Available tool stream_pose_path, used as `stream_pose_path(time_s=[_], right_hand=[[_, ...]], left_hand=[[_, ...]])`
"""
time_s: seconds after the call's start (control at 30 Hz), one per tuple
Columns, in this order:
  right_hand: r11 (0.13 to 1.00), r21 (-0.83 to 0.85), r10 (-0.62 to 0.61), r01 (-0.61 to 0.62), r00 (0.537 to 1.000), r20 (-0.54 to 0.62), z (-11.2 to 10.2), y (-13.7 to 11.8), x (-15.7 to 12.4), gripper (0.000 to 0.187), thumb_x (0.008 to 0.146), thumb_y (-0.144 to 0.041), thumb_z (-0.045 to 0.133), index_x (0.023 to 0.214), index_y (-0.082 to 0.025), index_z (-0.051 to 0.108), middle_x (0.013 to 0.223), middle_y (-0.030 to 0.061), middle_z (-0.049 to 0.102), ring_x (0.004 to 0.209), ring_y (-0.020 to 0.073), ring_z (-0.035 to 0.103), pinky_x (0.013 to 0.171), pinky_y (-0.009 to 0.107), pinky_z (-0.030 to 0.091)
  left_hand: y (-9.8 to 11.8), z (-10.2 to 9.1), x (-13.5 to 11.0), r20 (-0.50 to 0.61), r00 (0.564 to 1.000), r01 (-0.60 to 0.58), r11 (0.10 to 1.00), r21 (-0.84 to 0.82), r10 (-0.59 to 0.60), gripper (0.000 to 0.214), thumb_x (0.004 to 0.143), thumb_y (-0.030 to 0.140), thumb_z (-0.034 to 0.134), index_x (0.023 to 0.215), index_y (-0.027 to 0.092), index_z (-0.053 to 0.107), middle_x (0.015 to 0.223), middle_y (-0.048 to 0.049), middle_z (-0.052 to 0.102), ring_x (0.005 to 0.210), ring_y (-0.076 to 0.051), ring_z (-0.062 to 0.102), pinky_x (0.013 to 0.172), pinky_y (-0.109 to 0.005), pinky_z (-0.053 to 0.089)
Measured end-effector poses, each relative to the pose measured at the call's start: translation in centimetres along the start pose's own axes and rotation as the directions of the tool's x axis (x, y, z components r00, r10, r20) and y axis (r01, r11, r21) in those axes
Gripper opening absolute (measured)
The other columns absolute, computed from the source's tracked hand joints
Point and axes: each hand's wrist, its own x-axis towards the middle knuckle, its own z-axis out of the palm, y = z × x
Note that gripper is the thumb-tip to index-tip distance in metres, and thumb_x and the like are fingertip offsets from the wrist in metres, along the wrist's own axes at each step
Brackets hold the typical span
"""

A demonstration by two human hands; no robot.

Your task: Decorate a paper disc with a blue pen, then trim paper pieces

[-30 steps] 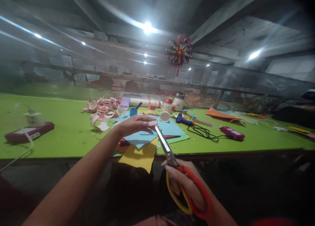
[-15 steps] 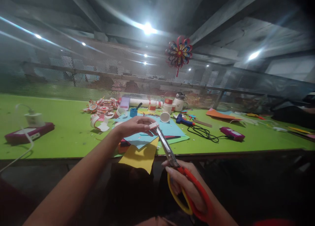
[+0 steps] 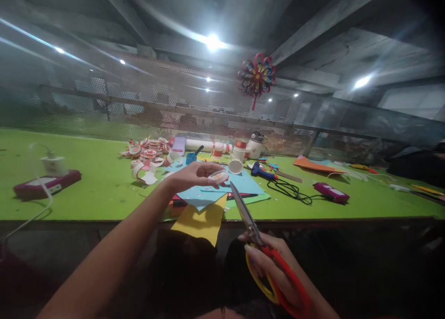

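My left hand is over the stacked paper, its fingers closed on a small round white paper piece with orange marks. In my right hand is a pair of scissors with red and yellow handles. The blades look nearly closed. Their tips point up and away from me, just right of the paper piece and apart from it. Beneath my left hand lie light blue sheets and a yellow sheet that hangs over the table edge.
Behind are a paper cup on its side, a blue glue gun with a black cord, and a heap of cut red-and-white paper pieces. Purple power strips lie left and right on the green table.
The scissors have drawn back from the paper piece, down and to the right. In my left hand the piece has turned, and its round printed face now shows.
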Motion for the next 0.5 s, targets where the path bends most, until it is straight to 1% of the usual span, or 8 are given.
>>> stream_pose_path(time_s=[0.07, 0.17, 0.27, 0.37, 0.4, 0.43, 0.5], right_hand=[[0.996, -0.089, -0.026, 0.027, 1.0, 0.013, -0.7, 0.4, -0.4, 0.042, 0.089, -0.05, 0.055, 0.102, -0.012, 0.062, 0.062, -0.0031, 0.048, 0.056, 0.011, 0.044, 0.055, 0.025, 0.036], [0.983, -0.181, -0.01, 0.012, 1.0, 0.008, -1.6, 1.0, -1.0, 0.04, 0.09, -0.049, 0.053, 0.104, -0.013, 0.062, 0.066, -0.001, 0.052, 0.061, 0.0128, 0.047, 0.057, 0.025, 0.038], [0.969, -0.246, 0.017, -0.024, 0.999, -0.031, -2.1, 1.6, -1.5, 0.044, 0.091, -0.049, 0.052, 0.112, -0.013, 0.061, 0.068, 0.0, 0.055, 0.063, 0.0145, 0.05, 0.059, 0.025, 0.04], [0.959, -0.28, 0.025, -0.049, 0.996, -0.091, -1.8, 2.8, -1.3, 0.046, 0.09, -0.05, 0.052, 0.115, -0.013, 0.063, 0.07, 0.0014, 0.057, 0.064, 0.0158, 0.054, 0.059, 0.025, 0.044], [0.958, -0.284, 0.006, -0.038, 0.994, -0.112, -1.6, 3.2, -1.2, 0.046, 0.089, -0.05, 0.054, 0.114, -0.013, 0.064, 0.072, 0.0024, 0.058, 0.064, 0.0161, 0.055, 0.06, 0.025, 0.046], [0.959, -0.282, -0.024, -0.022, 0.987, -0.159, -1.2, 3.6, -1.0, 0.045, 0.088, -0.05, 0.054, 0.113, -0.014, 0.066, 0.074, 0.0032, 0.06, 0.064, 0.0164, 0.056, 0.059, 0.024, 0.046], [0.966, -0.252, -0.116, 0.06, 0.97, -0.216, -0.4, 4.3, -0.7, 0.044, 0.085, -0.049, 0.058, 0.111, -0.016, 0.068, 0.083, 0.006, 0.065, 0.067, 0.0176, 0.058, 0.063, 0.025, 0.05]], left_hand=[[0.0, 0.0, 0.0, -0.021, 1.0, -0.017, 0.999, 0.03, 0.017, 0.054, 0.072, 0.025, 0.08, 0.122, 0.015, 0.063, 0.127, -0.0168, 0.064, 0.111, -0.025, 0.065, 0.093, -0.038, 0.052], [0.0, 0.1, 0.1, -0.057, 0.997, -0.048, 0.996, 0.078, 0.052, 0.052, 0.071, 0.02, 0.08, 0.12, 0.014, 0.063, 0.13, -0.0153, 0.062, 0.118, -0.023, 0.06, 0.102, -0.037, 0.045], [0.0, 0.3, 0.3, -0.062, 0.995, -0.072, 0.991, 0.11, 0.079, 0.055, 0.068, 0.02, 0.081, 0.119, 0.013, 0.063, 0.129, -0.015, 0.063, 0.114, -0.023, 0.062, 0.103, -0.038, 0.044], [0.2, 0.5, 0.4, -0.06, 0.993, -0.097, 0.986, 0.137, 0.106, 0.057, 0.064, 0.021, 0.083, 0.117, 0.014, 0.064, 0.125, -0.0142, 0.065, 0.11, -0.023, 0.064, 0.1, -0.039, 0.046], [0.3, 0.6, 0.4, -0.06, 0.991, -0.108, 0.981, 0.163, 0.119, 0.057, 0.064, 0.022, 0.083, 0.117, 0.014, 0.064, 0.123, -0.0139, 0.066, 0.109, -0.023, 0.064, 0.099, -0.04, 0.047], [0.5, 0.7, 0.3, -0.058, 0.989, -0.12, 0.972, 0.203, 0.134, 0.056, 0.064, 0.023, 0.083, 0.116, 0.015, 0.064, 0.122, -0.0135, 0.066, 0.108, -0.024, 0.064, 0.098, -0.04, 0.047], [1.1, 0.9, 0.1, -0.047, 0.986, -0.14, 0.94, 0.312, 0.163, 0.056, 0.064, 0.026, 0.083, 0.116, 0.016, 0.064, 0.119, -0.0127, 0.067, 0.107, -0.024, 0.065, 0.097, -0.04, 0.049]])
